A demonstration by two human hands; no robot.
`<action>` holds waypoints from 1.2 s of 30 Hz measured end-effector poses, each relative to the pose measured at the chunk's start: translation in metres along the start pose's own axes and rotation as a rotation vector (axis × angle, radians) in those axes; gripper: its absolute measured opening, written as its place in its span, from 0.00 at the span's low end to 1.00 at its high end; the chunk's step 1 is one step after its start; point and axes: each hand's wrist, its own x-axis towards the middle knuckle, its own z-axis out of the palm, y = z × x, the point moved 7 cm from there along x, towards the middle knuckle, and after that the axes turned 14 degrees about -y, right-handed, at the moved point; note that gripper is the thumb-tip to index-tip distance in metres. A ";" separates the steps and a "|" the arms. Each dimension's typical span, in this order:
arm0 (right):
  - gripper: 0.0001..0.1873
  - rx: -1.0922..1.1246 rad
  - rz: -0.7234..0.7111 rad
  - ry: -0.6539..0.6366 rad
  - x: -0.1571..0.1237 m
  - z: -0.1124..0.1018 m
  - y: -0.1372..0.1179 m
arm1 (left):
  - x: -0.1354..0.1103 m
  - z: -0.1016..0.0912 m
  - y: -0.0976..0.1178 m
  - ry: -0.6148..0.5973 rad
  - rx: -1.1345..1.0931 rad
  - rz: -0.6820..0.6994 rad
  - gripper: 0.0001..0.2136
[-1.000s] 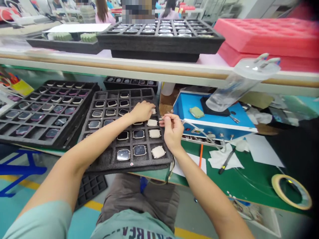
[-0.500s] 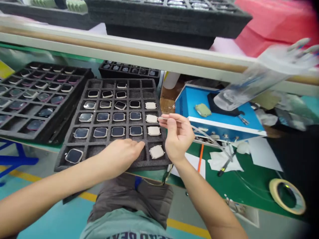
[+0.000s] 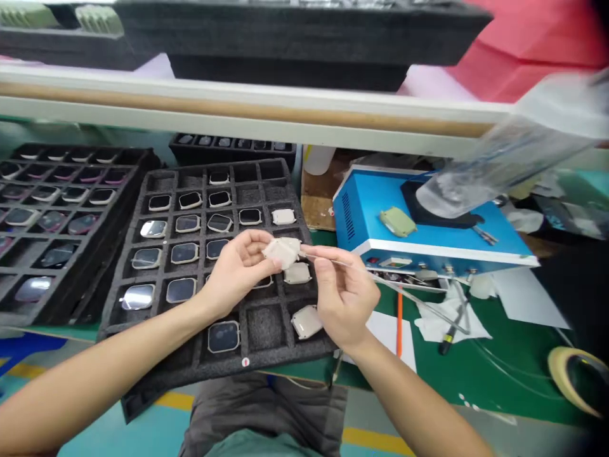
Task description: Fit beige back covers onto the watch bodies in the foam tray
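Observation:
My left hand (image 3: 235,270) is closed on a pale square watch case (image 3: 281,251), held back side up above the black foam tray (image 3: 159,336). My right hand (image 3: 343,295) pinches a thin metal tool (image 3: 333,259) with a clear tube trailing to the right; its tip touches the case's right edge. The tray's cells hold several watch cases, most screen up, a few pale backs up in the right column, such as one case (image 3: 307,321) just below my right hand.
A second black tray (image 3: 71,260) of cases lies at the left. A blue box (image 3: 428,244) stands at the right with a clear plastic bottle (image 3: 480,171) above it. White wipes, an orange pencil (image 3: 399,315) and a tape roll (image 3: 578,377) lie on the green mat. A shelf edge (image 3: 247,117) runs overhead.
My left hand picked a case out of the tray's near rows and raised it to the tool tip. My right hand shifted slightly down. The view dropped lower.

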 end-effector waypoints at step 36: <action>0.06 0.041 0.114 -0.013 -0.005 0.004 0.011 | -0.007 0.000 0.002 0.076 0.054 0.004 0.17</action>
